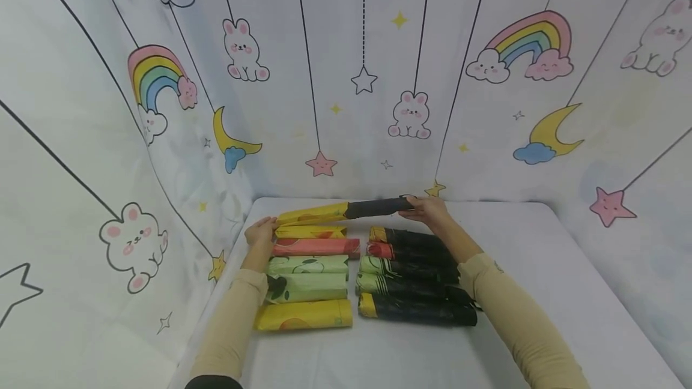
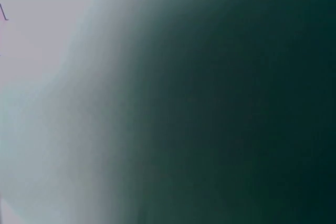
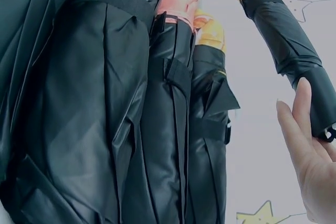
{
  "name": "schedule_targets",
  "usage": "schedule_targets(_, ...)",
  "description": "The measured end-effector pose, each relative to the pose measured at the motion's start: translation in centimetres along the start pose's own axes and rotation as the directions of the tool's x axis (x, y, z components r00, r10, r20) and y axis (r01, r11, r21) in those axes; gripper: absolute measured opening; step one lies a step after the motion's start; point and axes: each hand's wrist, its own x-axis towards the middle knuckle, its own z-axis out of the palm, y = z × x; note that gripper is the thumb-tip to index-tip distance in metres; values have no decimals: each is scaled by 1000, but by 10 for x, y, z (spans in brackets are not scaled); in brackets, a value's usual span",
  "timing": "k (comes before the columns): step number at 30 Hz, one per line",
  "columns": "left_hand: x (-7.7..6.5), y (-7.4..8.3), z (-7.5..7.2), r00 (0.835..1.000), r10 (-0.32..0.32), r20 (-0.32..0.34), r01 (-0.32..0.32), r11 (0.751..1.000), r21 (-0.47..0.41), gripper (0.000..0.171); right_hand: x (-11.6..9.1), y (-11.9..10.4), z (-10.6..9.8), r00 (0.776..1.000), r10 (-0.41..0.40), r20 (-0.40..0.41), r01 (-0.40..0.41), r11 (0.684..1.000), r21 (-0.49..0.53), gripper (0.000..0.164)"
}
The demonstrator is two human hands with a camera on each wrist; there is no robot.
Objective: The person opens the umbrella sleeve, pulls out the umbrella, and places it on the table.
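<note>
A long slim roll (image 1: 378, 207), fruit-patterned yellow on its left half and black on its right, slants over the far end of the table. My left hand (image 1: 261, 232) grips its yellow end, close above a shorter yellow roll (image 1: 310, 232). At the black end, my right hand (image 1: 429, 212) pinches the tip. From the right wrist, two fingers (image 3: 302, 108) lie along the black part, beside a small cord at its end; the thumb is hidden. Dark blur fills most of the left wrist view, with no hand visible there.
Below my hands lie two columns of rolls. On the left are red (image 1: 316, 247), green (image 1: 308, 287) and yellow (image 1: 303, 315) ones; on the right, strapped black rolls (image 1: 421, 310) with coloured ends. A bunny-print curtain (image 1: 346, 95) hangs behind the white table (image 1: 546, 293).
</note>
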Motion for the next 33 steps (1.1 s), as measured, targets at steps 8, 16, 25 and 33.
schedule_targets(8, -1, 2, -1, 1000, 11, 12, -10, 1000, -20, 55, -1, -1, -5, 999, 23, -34, -23, 1000, 22, 73)
schedule_targets(16, -11, 4, -1, 1000, 25, 17, -25, 1000, 8, 53, -3, -4, -10, 999, 23, -39, -21, 999, 44, 73)
schedule_targets(25, -17, 9, -5, 999, 48, 21, -47, 999, -16, 53, -2, -3, -13, 999, 16, -33, -14, 998, 57, 64)
schedule_targets(33, -15, 4, 1, 999, 51, 5, -51, 999, -10, 52, -5, 0, -22, 997, 22, -69, -20, 999, 34, 64)
